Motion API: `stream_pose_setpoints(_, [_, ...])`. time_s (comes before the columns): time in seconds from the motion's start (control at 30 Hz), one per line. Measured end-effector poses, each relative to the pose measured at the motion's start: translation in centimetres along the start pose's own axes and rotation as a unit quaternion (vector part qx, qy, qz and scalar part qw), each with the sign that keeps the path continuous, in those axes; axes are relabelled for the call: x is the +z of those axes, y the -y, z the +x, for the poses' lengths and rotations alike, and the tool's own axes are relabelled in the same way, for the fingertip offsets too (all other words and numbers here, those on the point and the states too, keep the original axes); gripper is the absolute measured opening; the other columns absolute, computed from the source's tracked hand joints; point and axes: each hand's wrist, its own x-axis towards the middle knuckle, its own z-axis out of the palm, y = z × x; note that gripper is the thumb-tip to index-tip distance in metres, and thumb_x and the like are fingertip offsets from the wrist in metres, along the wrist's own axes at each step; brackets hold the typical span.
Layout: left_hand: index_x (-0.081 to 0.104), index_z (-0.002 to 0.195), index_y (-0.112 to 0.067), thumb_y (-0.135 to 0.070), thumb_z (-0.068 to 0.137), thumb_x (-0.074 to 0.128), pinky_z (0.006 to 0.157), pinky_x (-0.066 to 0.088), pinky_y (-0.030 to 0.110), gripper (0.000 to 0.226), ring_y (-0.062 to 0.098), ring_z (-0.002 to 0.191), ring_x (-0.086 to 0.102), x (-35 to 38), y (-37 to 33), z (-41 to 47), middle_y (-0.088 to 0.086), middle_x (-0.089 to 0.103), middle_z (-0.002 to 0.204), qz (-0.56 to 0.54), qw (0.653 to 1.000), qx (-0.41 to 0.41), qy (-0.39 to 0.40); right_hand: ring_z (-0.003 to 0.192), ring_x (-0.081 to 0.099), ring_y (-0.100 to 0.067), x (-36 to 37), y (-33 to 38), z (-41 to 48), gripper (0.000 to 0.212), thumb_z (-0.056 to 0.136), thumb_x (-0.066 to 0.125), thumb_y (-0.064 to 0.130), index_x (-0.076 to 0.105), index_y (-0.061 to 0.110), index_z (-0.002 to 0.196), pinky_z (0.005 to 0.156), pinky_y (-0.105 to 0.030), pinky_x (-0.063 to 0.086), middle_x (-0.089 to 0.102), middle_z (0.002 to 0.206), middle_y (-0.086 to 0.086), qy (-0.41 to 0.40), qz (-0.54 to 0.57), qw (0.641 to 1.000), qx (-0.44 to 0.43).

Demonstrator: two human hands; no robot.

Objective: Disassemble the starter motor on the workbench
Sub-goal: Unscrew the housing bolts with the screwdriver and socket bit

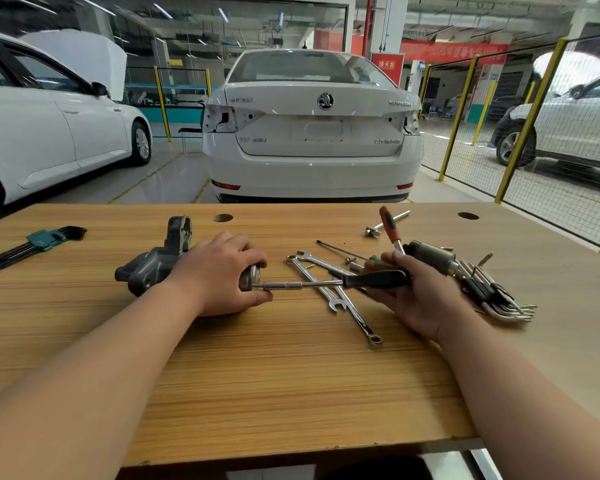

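The starter motor (153, 266), a dark grey casting with a metal end cap, lies on its side on the wooden workbench (291, 375). My left hand (222, 271) grips its body near the end cap. My right hand (406, 292) holds the black handle of a nut driver (374, 279). Its silver shaft runs left, and the tip sits against the end cap. A cylindrical solenoid (430, 256) lies apart, just behind my right hand.
Two combination wrenches (333, 292) lie crossed between my hands. A red-handled ratchet (390, 228), a long thin screwdriver (340, 250) and hex key sets (492, 296) lie at the right; another hex key set (39, 242) lies at the far left. White cars stand beyond the bench.
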Motion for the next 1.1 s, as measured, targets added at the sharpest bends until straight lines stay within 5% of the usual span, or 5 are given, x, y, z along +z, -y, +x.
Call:
stream_pose_setpoints(0.2, [0.037,0.139,-0.040,-0.080,0.072,0.039,0.103,0.028,0.035,0.078,0.013,0.124,0.033,-0.3,0.2,-0.9,-0.013,0.040,0.138,0.020,1.000,0.015,0.005,0.040,0.053,-0.012,-0.6,-0.2,0.4,0.025,0.101,0.050,0.034,0.064,0.015,0.109,0.038,-0.023,0.042,0.066,0.069,-0.005,-0.047,-0.332,0.940,-0.066])
stream_pose_setpoints(0.33, [0.046,0.138,-0.029,-0.075,0.074,0.046,0.109,0.023,0.051,0.079,0.028,0.122,0.042,-0.1,-0.6,-2.1,0.001,0.051,0.134,0.073,0.995,-0.011,-0.071,0.057,0.063,-0.016,-1.1,0.1,0.6,0.014,0.097,0.054,0.010,0.060,0.012,0.110,0.042,-0.021,0.046,0.067,0.103,-0.017,0.019,-0.193,0.981,-0.028])
stream_pose_setpoints(0.53, [0.070,0.108,-0.020,-0.021,0.075,0.079,0.100,0.025,0.070,0.034,0.042,0.117,0.048,2.3,-3.0,-4.0,0.014,0.057,0.124,-0.040,0.978,-0.015,-0.203,0.107,0.061,-0.031,-1.2,0.4,0.2,0.035,0.091,0.046,-0.010,0.057,0.016,0.113,0.068,-0.033,0.054,0.060,0.121,-0.013,0.064,-0.141,0.987,-0.037])
stream_pose_setpoints(0.73, [0.069,0.110,-0.019,-0.032,0.090,0.045,0.107,0.013,0.063,0.034,0.038,0.127,0.042,2.2,-3.0,-4.2,0.010,0.052,0.133,-0.048,0.986,-0.033,-0.154,0.057,0.065,-0.020,-0.2,-0.2,-0.5,0.011,0.100,0.051,0.012,0.061,0.011,0.104,0.053,-0.032,0.052,0.067,0.095,-0.016,-0.016,-0.268,0.960,-0.083])
stream_pose_setpoints(1.1, [0.072,0.093,-0.006,-0.008,0.077,0.075,0.103,0.035,0.060,0.016,0.035,0.110,0.055,2.9,-3.2,-3.8,0.014,0.060,0.115,-0.048,0.963,0.015,-0.265,0.048,0.055,-0.016,-0.7,0.7,0.5,0.008,0.100,0.049,0.015,0.055,0.011,0.104,0.043,-0.025,0.046,0.065,0.091,-0.013,-0.088,-0.081,0.991,-0.059])
